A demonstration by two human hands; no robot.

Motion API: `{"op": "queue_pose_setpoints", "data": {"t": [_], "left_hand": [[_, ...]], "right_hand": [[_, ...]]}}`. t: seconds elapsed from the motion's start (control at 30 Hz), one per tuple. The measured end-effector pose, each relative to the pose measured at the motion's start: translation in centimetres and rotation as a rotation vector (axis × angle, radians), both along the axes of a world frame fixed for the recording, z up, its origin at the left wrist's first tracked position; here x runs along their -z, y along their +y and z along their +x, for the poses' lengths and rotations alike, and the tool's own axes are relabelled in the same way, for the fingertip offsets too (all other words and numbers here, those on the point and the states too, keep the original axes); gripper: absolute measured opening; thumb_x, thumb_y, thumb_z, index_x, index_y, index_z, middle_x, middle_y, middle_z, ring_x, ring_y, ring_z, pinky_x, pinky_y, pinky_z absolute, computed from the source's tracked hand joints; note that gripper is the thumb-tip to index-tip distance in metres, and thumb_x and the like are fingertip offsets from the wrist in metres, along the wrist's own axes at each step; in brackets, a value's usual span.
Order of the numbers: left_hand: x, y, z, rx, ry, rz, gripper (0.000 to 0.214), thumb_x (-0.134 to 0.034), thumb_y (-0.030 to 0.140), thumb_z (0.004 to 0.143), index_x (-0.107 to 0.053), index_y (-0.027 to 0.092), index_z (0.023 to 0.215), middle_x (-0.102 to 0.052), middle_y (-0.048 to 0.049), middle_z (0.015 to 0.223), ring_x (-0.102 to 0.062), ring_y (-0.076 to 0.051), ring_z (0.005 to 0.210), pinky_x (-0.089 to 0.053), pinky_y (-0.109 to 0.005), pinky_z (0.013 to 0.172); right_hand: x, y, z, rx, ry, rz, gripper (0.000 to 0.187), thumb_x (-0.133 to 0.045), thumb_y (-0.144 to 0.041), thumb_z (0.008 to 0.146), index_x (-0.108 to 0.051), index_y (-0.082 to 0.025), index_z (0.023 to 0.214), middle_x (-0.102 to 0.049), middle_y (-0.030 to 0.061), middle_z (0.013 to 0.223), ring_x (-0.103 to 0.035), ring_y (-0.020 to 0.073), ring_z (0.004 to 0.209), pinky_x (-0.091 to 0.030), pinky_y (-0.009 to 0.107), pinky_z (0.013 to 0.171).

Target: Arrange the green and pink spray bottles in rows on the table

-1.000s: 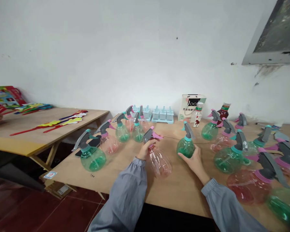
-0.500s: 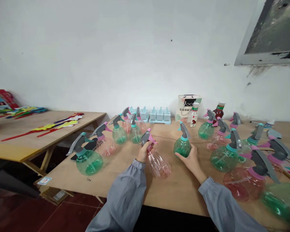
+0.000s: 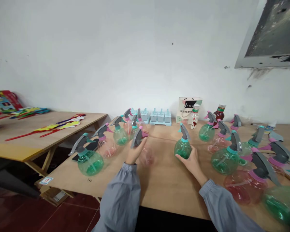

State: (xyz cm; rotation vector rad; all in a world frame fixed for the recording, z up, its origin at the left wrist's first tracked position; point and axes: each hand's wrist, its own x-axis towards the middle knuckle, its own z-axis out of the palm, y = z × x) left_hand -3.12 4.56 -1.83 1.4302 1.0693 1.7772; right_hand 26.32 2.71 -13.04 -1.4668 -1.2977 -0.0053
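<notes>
My left hand (image 3: 136, 150) is closed around the neck of a pink spray bottle (image 3: 147, 157) with a grey and pink trigger head. The hand hides part of the bottle, whose clear body is slightly blurred. To the right, my right hand (image 3: 190, 159) grips the lower side of a green spray bottle (image 3: 182, 148), thumb across its front; this bottle stands upright with a grey and turquoise head. Left of my left hand are another pink spray bottle (image 3: 107, 147) and a green spray bottle (image 3: 90, 162).
More green and pink spray bottles (image 3: 224, 159) crowd the table's right side. Along the wall stand light-blue ice-pop moulds (image 3: 160, 117), a paper bag (image 3: 183, 111), a white-capped bottle (image 3: 194, 117) and a dark red bottle (image 3: 219, 113). A second table (image 3: 70, 138) on the left holds colourful hand-shaped sticks.
My left hand has moved the pink spray bottle left and away from me, toward the group of bottles behind. My right hand stays on the green bottle. The view has shifted slightly.
</notes>
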Motion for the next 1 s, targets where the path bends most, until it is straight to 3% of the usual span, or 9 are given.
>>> {"op": "queue_pose_setpoints", "data": {"t": [0.1,0.23,0.37,0.53,0.63,0.73,0.83,0.93,1.0], "left_hand": [[0.2,0.5,-3.2,-0.11,0.164,0.005,0.03,-0.079,0.046,0.071,-0.07,0.018,0.077,-0.068,-0.0026,0.072,-0.067,-0.022,0.078,-0.055,-0.031,0.069],[0.8,2.2,-5.7,-0.205,0.215,0.001,0.035,-0.076,0.049,0.071,-0.071,0.016,0.083,-0.066,-0.0012,0.07,-0.065,-0.019,0.07,-0.054,-0.03,0.066],[1.3,4.5,-5.6,-0.266,0.262,0.095,0.051,-0.076,0.052,0.074,-0.069,0.017,0.11,-0.068,-0.0022,0.08,-0.069,-0.022,0.083,-0.057,-0.036,0.082],[2.0,5.4,-4.8,-0.444,0.207,0.261,0.084,-0.078,0.063,0.073,-0.046,0.018,0.136,-0.062,-0.0139,0.123,-0.064,-0.029,0.113,-0.05,-0.049,0.102],[3.0,4.8,-5.1,-0.654,0.203,0.45,0.089,-0.062,0.074,0.081,-0.033,0.018,0.143,-0.05,-0.0206,0.136,-0.056,-0.036,0.124,-0.044,-0.057,0.104],[4.2,3.6,-4.1,-0.759,0.229,0.614,0.091,-0.045,0.087,0.08,-0.039,0.015,0.136,-0.044,-0.0238,0.135,-0.047,-0.043,0.13,-0.04,-0.064,0.105],[5.1,1.7,0.3,-0.55,0.356,0.647,0.083,-0.058,0.084,0.073,-0.05,0.02,0.125,-0.055,-0.0177,0.122,-0.057,-0.038,0.12,-0.046,-0.057,0.103],[5.0,-0.1,6.5,0.012,0.489,0.504,0.099,-0.076,0.069,0.07,-0.035,0.018,0.145,-0.047,-0.0216,0.143,-0.048,-0.039,0.137,-0.041,-0.058,0.112],[4.4,-0.9,9.9,0.173,0.446,0.345,0.105,-0.081,0.061,0.069,-0.028,0.018,0.15,-0.042,-0.0225,0.15,-0.042,-0.039,0.143,-0.036,-0.059,0.116]], "right_hand": [[-0.1,0.0,0.0,-0.016,0.011,-0.013,0.102,-0.066,-0.088,0.06,-0.046,-0.014,0.127,-0.055,0.0181,0.119,-0.054,0.0359,0.113,-0.047,0.051,0.096],[0.0,0.1,-0.1,-0.013,0.032,-0.004,0.103,-0.067,-0.089,0.058,-0.045,-0.015,0.127,-0.055,0.018,0.12,-0.053,0.0366,0.116,-0.046,0.052,0.098],[0.0,0.1,-0.1,-0.011,0.042,0.008,0.103,-0.067,-0.089,0.058,-0.046,-0.015,0.127,-0.055,0.0185,0.121,-0.053,0.0371,0.117,-0.046,0.053,0.098],[-0.1,0.1,-0.1,-0.02,0.033,0.005,0.105,-0.065,-0.09,0.058,-0.046,-0.014,0.127,-0.056,0.0203,0.122,-0.053,0.038,0.118,-0.046,0.053,0.098],[-0.1,0.1,-0.1,-0.023,0.035,-0.02,0.104,-0.067,-0.089,0.058,-0.045,-0.014,0.127,-0.055,0.0207,0.123,-0.052,0.0387,0.12,-0.046,0.054,0.098],[-0.2,-0.2,-0.3,-0.031,0.062,-0.038,0.102,-0.072,-0.085,0.055,-0.044,-0.017,0.125,-0.056,0.0191,0.122,-0.054,0.0382,0.119,-0.048,0.053,0.097],[-0.5,-0.9,-1.0,-0.106,0.117,-0.064,0.098,-0.081,-0.077,0.048,-0.044,-0.02,0.12,-0.06,0.016,0.118,-0.06,0.0367,0.112,-0.052,0.051,0.092],[-0.9,-1.7,-1.9,-0.255,0.157,-0.14,0.094,-0.085,-0.07,0.049,-0.042,-0.023,0.118,-0.064,0.0131,0.113,-0.066,0.0352,0.105,-0.055,0.051,0.088],[-1.2,-2.0,-2.6,-0.353,0.162,-0.185,0.092,-0.086,-0.066,0.051,-0.04,-0.022,0.118,-0.065,0.0136,0.114,-0.067,0.0357,0.105,-0.056,0.053,0.089]]}}
